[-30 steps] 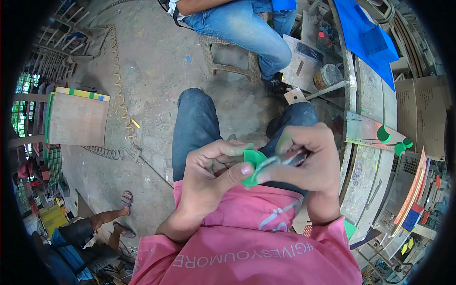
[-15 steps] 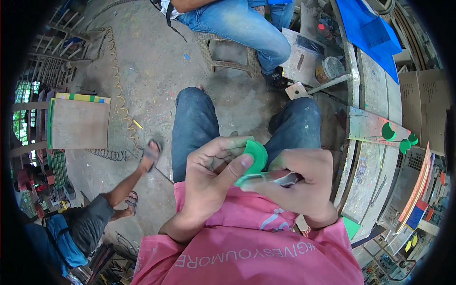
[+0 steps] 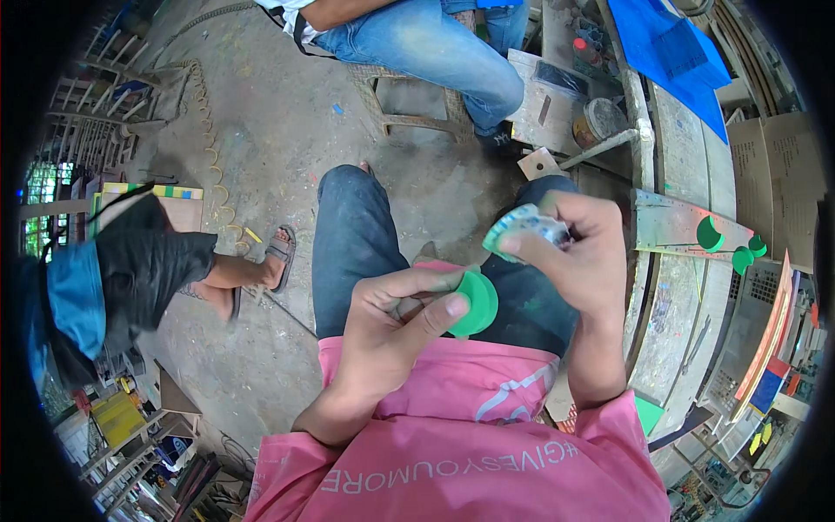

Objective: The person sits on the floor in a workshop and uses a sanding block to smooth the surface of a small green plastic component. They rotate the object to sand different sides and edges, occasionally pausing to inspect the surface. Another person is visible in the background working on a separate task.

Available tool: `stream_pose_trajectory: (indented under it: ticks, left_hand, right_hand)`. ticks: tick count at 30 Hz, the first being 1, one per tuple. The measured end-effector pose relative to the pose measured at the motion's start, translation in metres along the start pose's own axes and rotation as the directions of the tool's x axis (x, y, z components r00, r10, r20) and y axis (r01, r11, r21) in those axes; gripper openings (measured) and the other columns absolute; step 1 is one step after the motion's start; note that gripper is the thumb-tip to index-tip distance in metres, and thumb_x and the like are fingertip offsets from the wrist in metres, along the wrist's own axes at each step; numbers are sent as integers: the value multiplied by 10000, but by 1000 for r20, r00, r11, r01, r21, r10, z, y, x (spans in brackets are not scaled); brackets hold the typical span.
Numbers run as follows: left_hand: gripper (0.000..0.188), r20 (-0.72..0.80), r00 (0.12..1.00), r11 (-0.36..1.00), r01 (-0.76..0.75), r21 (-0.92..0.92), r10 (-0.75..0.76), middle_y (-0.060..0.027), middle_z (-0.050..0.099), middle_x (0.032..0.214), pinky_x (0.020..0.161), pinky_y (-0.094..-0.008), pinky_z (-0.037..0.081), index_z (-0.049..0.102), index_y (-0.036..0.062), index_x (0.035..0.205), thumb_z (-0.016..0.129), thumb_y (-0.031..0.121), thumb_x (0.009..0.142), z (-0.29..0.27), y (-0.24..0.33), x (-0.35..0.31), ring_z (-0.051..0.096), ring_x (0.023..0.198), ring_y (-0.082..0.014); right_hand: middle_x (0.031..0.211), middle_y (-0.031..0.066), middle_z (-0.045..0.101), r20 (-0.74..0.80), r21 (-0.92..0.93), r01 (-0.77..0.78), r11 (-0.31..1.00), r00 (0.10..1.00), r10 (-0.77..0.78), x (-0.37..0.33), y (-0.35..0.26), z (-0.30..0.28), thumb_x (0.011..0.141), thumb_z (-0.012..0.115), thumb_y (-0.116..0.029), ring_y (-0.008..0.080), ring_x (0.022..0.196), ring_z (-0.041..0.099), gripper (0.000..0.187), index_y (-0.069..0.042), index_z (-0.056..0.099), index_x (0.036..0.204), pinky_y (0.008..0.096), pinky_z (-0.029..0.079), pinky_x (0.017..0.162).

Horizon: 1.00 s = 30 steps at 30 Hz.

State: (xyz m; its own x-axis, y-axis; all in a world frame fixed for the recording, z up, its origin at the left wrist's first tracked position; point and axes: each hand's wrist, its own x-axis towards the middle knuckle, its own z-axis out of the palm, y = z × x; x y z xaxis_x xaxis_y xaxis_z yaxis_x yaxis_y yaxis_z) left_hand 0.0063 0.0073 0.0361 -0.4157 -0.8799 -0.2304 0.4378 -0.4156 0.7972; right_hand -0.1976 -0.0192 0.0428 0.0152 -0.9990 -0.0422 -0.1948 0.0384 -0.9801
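My left hand (image 3: 391,317) is closed over my lap, pinching a small flat green rounded piece (image 3: 481,304) between thumb and fingers. To the right of it and raised higher, my right hand (image 3: 587,252) grips a folded whitish sheet stained blue-green (image 3: 522,233); motion blurs it, and its material is hard to tell. The sheet is apart from the green piece. Several similar green pieces (image 3: 711,234) are at the narrow board (image 3: 663,228) on the bench to my right, one with a crescent shape.
A long wooden bench (image 3: 696,165) runs along my right, with blue sheet material (image 3: 665,43) at its far end. Ahead, a person in jeans (image 3: 417,43) sits on a stool (image 3: 378,104). At left, another person's sandalled foot (image 3: 278,257) stands near a coiled yellow hose (image 3: 213,165).
My right hand has lifted the folded sheet up and away from the green piece. My left hand still holds the piece. The person at left has moved farther up the picture.
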Motion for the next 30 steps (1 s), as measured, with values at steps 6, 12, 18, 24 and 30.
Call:
stream_pose_trajectory:
  ticks: [6,12,18,24,30]
  left_hand:
    - [190,-47,997,998,59,-32,-61,-100,651,941,711,-212,506,599,-60,1031,597,4,852,-2,2,2,609,804,-95]
    - [175,-17,1000,998,-25,-50,24,-108,657,923,670,-195,501,607,-47,1009,609,-10,838,0,2,1,610,789,-84]
    - [174,-10,1000,995,-18,103,19,-95,670,854,583,-165,459,622,-44,998,628,4,831,-5,0,-5,599,700,-57]
    - [196,-70,997,984,-29,178,42,-88,670,874,600,-174,468,621,-35,1030,618,5,838,-4,5,-3,599,723,-67]
    - [225,20,999,986,-37,162,34,-120,643,1008,693,-195,478,597,-42,1079,581,-6,858,-2,6,-4,594,881,-99]
  right_hand:
    - [498,14,556,117,-148,133,980,986,-116,-28,-34,16,632,817,-147,5,451,476,344,-64,553,837,186,320,413]
    - [474,24,540,93,-207,58,977,995,-39,-20,-32,11,594,826,-191,37,411,473,425,-63,552,892,200,336,414]
    - [512,8,576,62,-191,5,982,998,7,4,-5,4,624,799,-84,13,531,540,364,-31,554,888,173,363,476]
    - [1035,27,551,47,407,-44,912,999,27,-31,-10,35,474,848,-5,57,849,520,988,-88,298,1290,180,402,691]
    - [1096,58,539,118,456,-245,855,969,215,-22,-22,35,477,830,11,77,884,533,1032,-81,263,1335,199,405,723]
